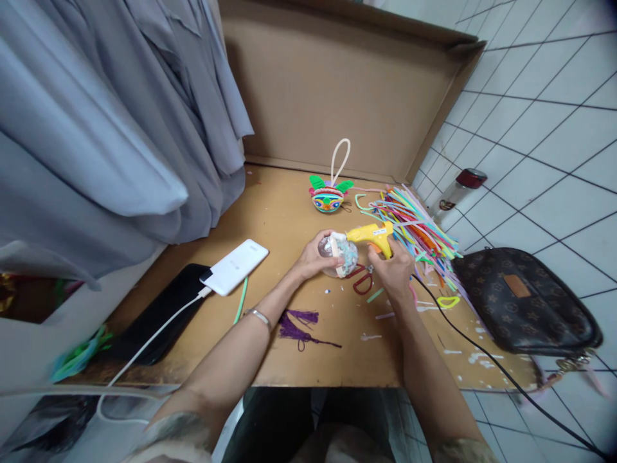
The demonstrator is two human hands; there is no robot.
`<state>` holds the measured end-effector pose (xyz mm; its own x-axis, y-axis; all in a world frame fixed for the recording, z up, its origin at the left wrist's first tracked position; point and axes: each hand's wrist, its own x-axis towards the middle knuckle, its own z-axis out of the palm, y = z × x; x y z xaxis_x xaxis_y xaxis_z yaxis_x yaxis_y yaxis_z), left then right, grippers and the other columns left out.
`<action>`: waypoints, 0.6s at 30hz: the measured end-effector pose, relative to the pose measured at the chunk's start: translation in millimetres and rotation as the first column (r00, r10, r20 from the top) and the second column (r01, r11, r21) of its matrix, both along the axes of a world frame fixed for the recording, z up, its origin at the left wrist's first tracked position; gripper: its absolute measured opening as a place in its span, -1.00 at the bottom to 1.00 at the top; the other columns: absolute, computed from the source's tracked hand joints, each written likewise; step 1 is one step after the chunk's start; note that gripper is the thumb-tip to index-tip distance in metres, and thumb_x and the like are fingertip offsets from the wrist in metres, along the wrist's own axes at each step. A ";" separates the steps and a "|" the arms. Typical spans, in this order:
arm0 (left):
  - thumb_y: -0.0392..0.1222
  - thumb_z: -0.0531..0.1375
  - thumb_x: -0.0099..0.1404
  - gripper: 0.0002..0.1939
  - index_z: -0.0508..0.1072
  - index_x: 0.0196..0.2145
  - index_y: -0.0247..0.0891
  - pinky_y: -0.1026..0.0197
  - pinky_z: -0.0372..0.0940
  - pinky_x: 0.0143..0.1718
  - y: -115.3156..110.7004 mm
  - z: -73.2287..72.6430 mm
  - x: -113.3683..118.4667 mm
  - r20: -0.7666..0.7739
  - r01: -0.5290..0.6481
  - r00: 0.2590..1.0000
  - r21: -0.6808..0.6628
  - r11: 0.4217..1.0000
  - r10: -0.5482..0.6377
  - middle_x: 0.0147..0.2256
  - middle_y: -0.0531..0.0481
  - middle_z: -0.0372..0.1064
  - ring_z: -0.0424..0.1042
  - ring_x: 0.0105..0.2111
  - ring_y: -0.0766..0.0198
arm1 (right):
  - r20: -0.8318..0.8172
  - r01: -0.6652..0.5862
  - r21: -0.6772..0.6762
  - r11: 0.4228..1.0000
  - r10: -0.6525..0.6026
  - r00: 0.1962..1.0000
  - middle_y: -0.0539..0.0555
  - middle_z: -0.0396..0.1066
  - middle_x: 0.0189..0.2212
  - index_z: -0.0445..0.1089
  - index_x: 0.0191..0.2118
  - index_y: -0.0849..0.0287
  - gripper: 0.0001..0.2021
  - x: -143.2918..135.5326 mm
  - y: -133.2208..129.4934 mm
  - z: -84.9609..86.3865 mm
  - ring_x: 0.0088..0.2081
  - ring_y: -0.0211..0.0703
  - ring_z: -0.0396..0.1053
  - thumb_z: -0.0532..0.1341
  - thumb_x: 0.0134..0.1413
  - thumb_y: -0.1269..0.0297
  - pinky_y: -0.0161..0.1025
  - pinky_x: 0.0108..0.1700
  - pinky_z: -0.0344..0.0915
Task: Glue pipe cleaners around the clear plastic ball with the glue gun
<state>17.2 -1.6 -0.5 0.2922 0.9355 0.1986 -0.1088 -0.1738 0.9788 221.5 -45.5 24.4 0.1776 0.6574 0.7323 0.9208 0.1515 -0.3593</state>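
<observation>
Right hand (pixel 396 263), fingers closed around the handle, aims a yellow glue gun (pixel 373 236) leftward at center frame, its nozzle at the upper edge of a see-through ball (pixel 349 254) with pale blue fuzzy material. Whether the tip touches cannot be told. Left hand (pixel 315 254), partly curled, grips the ball from its left side, thumb across the front by a pale strip (pixel 334 246). Glue work on the ball appears to be under way; placing a bead there calls for a firm left-hand hold, a steady nozzle and fingertips clear of the hot end.

Just below the ball lie red-handled scissors (pixel 362 283); behind it, upper center, an animal-head ornament (pixel 328 200) with green ears and a white loop sits on the wooden surface (pixel 274 212). Multicolored pipe cleaners (pixel 419 231) spread to the right, near a red-lidded bottle (pixel 457 193) and, at right, a brown patterned handbag (pixel 525 308). Purple tassels (pixel 299 328) rest at lower center, between the forearms. At lower left, a white phone (pixel 236 267) with a cable plugged in overlaps a flat black item (pixel 159 321). Gray fabric (pixel 120 128) hangs at upper left.
</observation>
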 end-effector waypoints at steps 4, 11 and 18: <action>-0.07 0.47 -0.22 -0.17 0.36 0.03 -0.32 0.13 0.34 -0.04 -0.4 0.1 0.4 0.008 0.009 1.000 -0.009 1.000 -0.009 -0.10 -0.10 0.45 0.45 -0.11 0.08 | 0.000 -0.004 -0.004 1.000 0.004 1.000 0.07 0.42 -0.46 0.44 -0.35 0.16 -0.77 0.5 -0.3 0.3 -0.42 -0.17 0.27 0.19 0.07 0.10 -0.26 -0.32 0.18; -0.06 0.46 -0.26 -0.15 0.35 0.02 -0.36 0.14 0.33 -0.04 -0.7 2.4 0.9 0.021 0.015 1.000 -0.016 1.000 -0.015 -0.10 -0.12 0.43 0.43 -0.12 0.09 | -0.001 -0.017 0.011 1.000 0.017 1.000 0.06 0.41 -0.47 0.44 -0.36 0.16 -0.76 0.7 -1.1 1.5 -0.43 -0.17 0.26 0.19 0.07 0.09 -0.25 -0.32 0.18; -0.08 0.47 -0.26 -0.16 0.35 0.01 -0.33 0.15 0.32 -0.05 -1.5 3.1 0.5 0.031 0.019 0.999 -0.030 0.999 -0.018 -0.12 -0.09 0.43 0.43 -0.13 0.11 | 0.019 -0.017 0.005 1.000 0.017 1.000 0.05 0.41 -0.49 0.43 -0.39 0.15 -0.79 0.8 -2.6 4.6 -0.46 -0.19 0.25 0.19 0.06 0.12 -0.27 -0.35 0.16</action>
